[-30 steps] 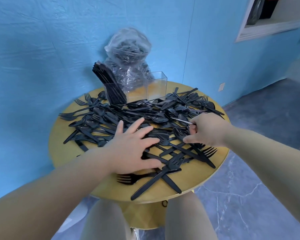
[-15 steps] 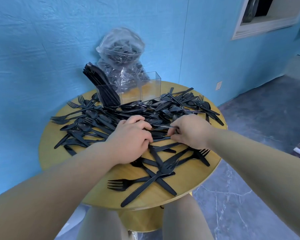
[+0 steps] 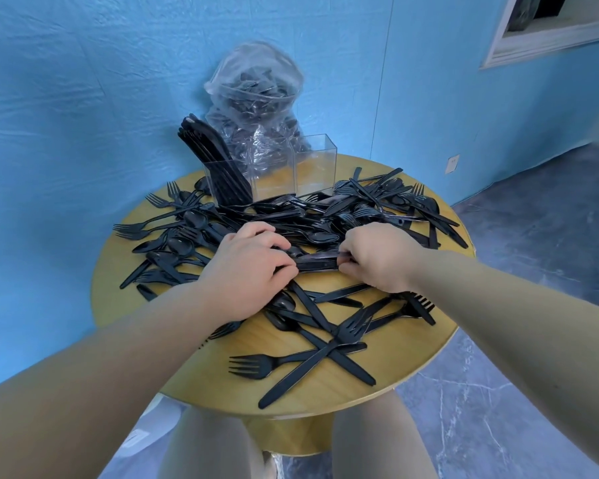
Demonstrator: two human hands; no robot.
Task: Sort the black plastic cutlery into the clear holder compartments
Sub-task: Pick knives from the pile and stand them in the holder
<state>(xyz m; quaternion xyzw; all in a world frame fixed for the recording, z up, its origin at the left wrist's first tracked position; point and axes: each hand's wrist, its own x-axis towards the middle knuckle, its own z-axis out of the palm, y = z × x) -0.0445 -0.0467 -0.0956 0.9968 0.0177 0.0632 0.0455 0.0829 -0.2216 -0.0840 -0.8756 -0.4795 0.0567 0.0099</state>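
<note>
Black plastic forks, spoons and knives lie in a heap (image 3: 360, 212) across a round wooden table (image 3: 388, 375). At the back stands the clear holder (image 3: 312, 167); its left compartment is packed with upright black knives (image 3: 215, 160), and the other compartments look empty. My left hand (image 3: 246, 271) and my right hand (image 3: 377, 255) meet at the middle of the heap. Both grip the same small bundle of black knives (image 3: 317, 262), one hand at each end, fingers curled round it.
A clear plastic bag (image 3: 256, 98) holding more black cutlery leans on the blue wall behind the holder. Loose forks and knives (image 3: 312, 361) lie crossed near the table's front edge. My knees show below the table. Grey stone floor lies to the right.
My left hand went from lying flat on the heap to curling round the knives. My right hand slid left toward it, bringing a knife to the bundle between both hands.
</note>
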